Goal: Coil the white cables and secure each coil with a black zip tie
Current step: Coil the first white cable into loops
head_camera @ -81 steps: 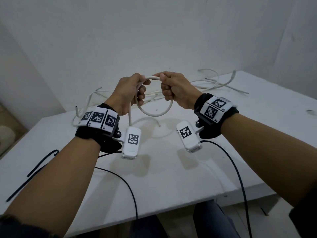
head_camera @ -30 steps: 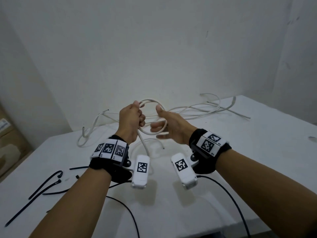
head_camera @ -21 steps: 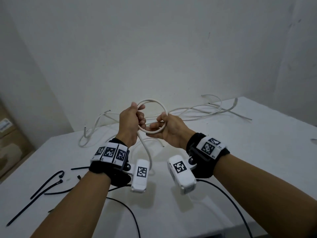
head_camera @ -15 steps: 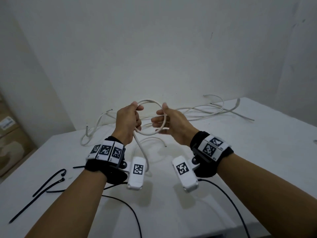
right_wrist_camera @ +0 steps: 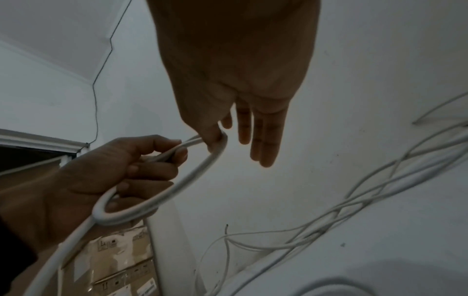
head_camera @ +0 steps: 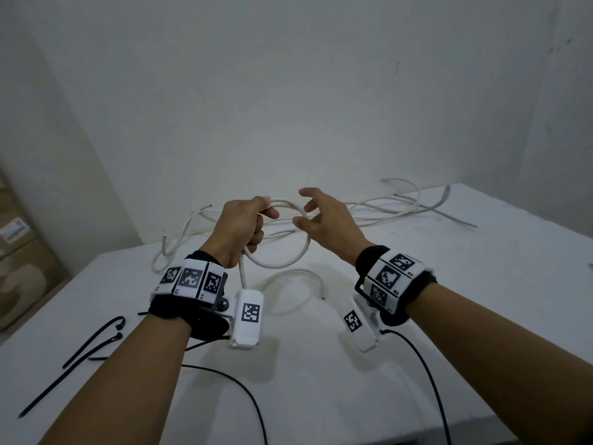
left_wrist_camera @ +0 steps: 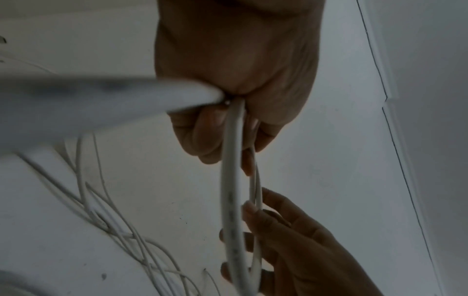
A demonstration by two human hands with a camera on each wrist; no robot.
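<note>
Fingers of the left hand (head_camera: 242, 224) curled round one white cable coil (head_camera: 282, 252), held above the counter (head_camera: 481, 284). The right hand (head_camera: 324, 220) was spread wide, fingers straight, its thumb hooked just inside the far side of the coil. One loose tail of the same cable dropped from the left hand to the counter. Beyond both hands, several more white cables (head_camera: 378, 210) lay tangled by the wall; their number was unclear. Three black zip ties (head_camera: 86, 348) lay at the left edge.
</note>
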